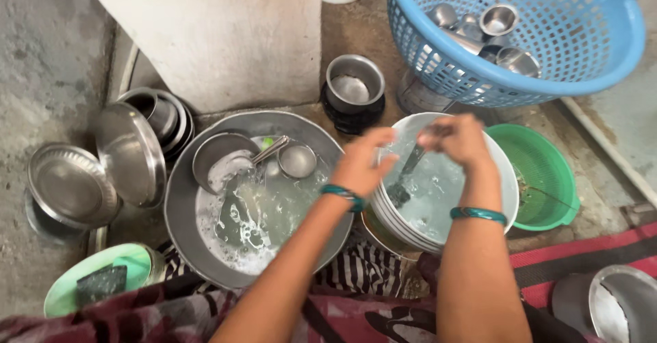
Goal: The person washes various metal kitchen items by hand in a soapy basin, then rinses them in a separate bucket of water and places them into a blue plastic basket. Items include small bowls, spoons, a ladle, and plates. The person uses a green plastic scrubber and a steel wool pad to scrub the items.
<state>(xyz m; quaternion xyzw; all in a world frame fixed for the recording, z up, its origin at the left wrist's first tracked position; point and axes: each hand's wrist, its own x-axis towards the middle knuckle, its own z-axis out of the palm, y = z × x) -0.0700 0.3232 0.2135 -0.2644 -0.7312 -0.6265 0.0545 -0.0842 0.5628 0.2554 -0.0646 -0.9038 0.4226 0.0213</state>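
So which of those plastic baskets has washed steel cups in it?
The blue basket at the top right; steel cups lie inside it. The green basket, right of the hands, holds no cups.

Bare forearms, no sleeves; teal bangle on ea. wrist; dark red patterned cloth w/ striped fabric at lap
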